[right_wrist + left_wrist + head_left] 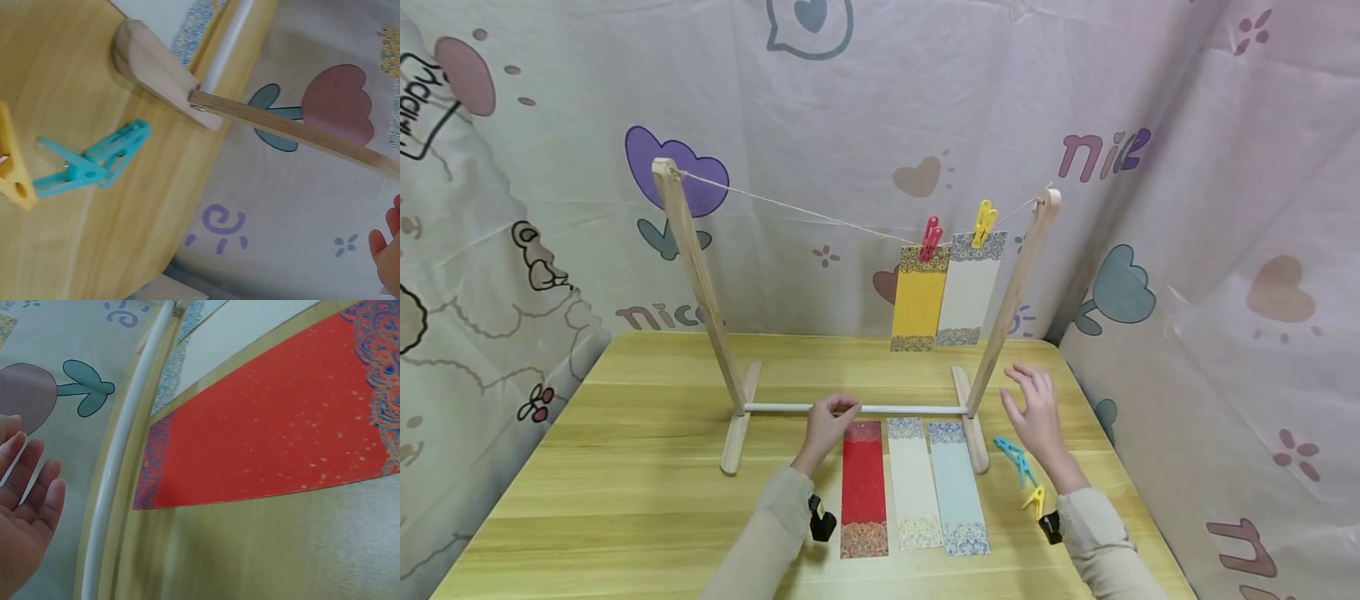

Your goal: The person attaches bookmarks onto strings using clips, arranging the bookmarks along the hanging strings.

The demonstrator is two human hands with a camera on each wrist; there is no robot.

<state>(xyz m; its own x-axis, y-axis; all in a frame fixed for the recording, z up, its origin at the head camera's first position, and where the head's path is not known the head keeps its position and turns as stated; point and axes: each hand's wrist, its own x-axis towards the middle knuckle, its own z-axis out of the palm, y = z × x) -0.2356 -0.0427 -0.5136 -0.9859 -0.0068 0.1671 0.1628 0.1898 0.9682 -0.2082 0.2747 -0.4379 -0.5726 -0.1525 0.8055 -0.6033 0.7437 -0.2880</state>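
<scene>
My left hand hovers just above the top end of a red card, its fingers loosely bent with nothing between them. The left wrist view shows the same hand apart from the card. Beside the red card lie a cream card and a pale blue card, all with patterned ends. My right hand is raised beside the right post, fingers spread and holding nothing. Below it on the table are blue clothespins and a yellow clothespin.
A wooden stand with a left post and a white crossbar carries a sagging string. On it, a red clothespin holds a yellow card and a yellow clothespin holds a white card. A printed curtain hangs behind.
</scene>
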